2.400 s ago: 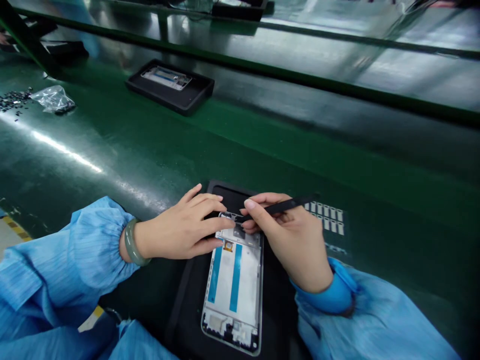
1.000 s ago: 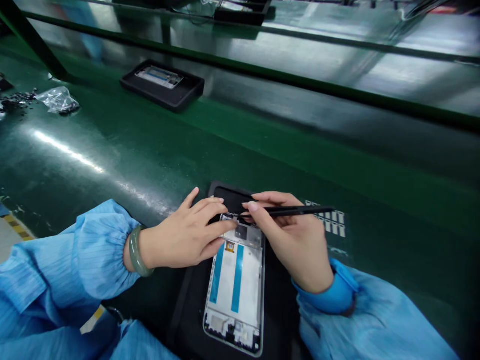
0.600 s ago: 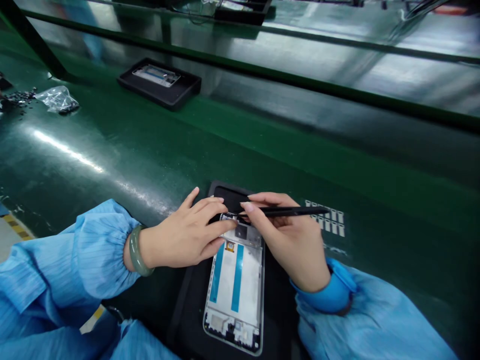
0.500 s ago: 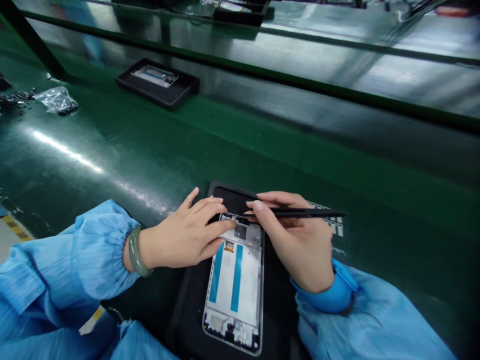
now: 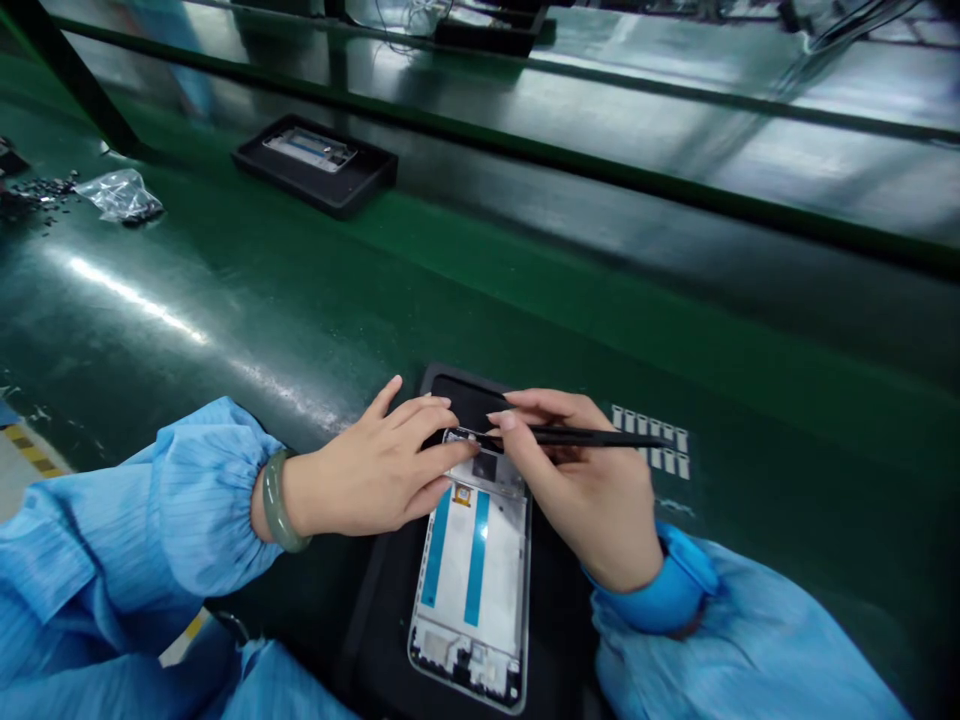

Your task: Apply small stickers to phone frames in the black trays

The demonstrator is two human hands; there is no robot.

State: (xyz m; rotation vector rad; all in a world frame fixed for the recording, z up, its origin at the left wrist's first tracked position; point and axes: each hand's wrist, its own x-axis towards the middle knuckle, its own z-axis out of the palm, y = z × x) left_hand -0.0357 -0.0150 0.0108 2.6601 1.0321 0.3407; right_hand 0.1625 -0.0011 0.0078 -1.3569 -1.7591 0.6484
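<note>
A phone frame [image 5: 499, 560] with two blue strips lies in a black tray [image 5: 394, 600] in front of me. My left hand [image 5: 390, 470] rests over its upper left edge, fingers spread, the index fingertip touching the top part of the frame. Black tweezers [image 5: 585, 437] are pinched between the thumb and fingers of my right hand [image 5: 585, 480]. Their tip points left, at the top of the frame close to my left fingertip. Whether the tip holds a small part cannot be made out. A small orange connector [image 5: 463, 496] shows below the top section.
Beyond my right hand lies a sheet of small pale stickers [image 5: 667, 440]. Farther back stands a second black tray [image 5: 352, 190] holding another phone frame [image 5: 309, 150]. A clear plastic bag [image 5: 121, 195] and a scatter of small black parts [image 5: 37, 195] lie at the far left.
My right hand has shifted slightly left and down with the tweezers, uncovering more of the sticker sheet. My left hand stays almost in place on the frame.
</note>
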